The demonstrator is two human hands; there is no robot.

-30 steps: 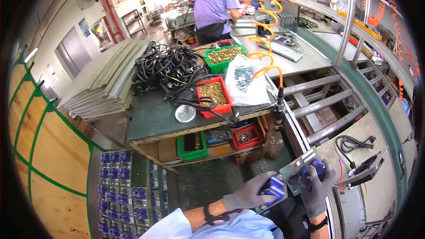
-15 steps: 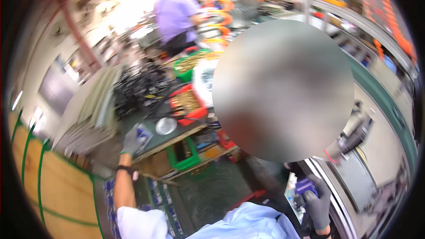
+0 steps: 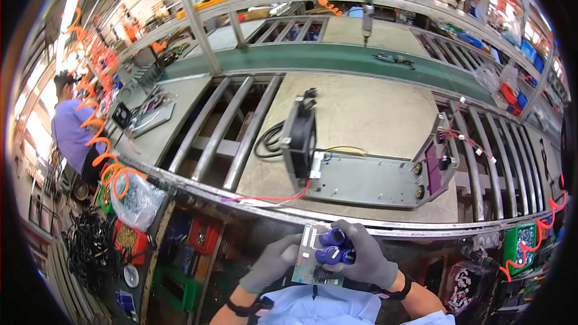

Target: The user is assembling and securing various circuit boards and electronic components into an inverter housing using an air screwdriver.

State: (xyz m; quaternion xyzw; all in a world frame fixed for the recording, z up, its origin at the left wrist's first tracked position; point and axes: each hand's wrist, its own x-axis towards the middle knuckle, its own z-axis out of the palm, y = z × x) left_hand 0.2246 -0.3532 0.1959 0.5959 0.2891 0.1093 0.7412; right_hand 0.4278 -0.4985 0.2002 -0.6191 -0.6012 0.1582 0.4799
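Note:
In front of my body I hold a circuit board (image 3: 308, 269) with several blue-purple cylindrical capacitors (image 3: 330, 256) standing on it. My right hand (image 3: 368, 256), in a grey glove, is closed round the board's right side and the capacitors. My left hand (image 3: 274, 263), gloved in grey too, has its fingers closed at the board's left edge; their tips are partly hidden. Beyond the board lies an open grey metal chassis (image 3: 367, 180) with a black fan (image 3: 299, 141) at its left end. Red and white wires run from it.
The chassis rests on a pale board (image 3: 385, 102) between metal rollers (image 3: 226, 129). An electric screwdriver (image 3: 367, 18) hangs above the green conveyor belt (image 3: 271, 57). At left stand a red bin (image 3: 139, 247), a clear plastic bag (image 3: 137, 207) and black cables (image 3: 87, 244). A person in purple (image 3: 72, 123) works far left.
The view has swung right toward the roller line. My left hand has left the side bench and come to the board in my right hand, which is now before my body.

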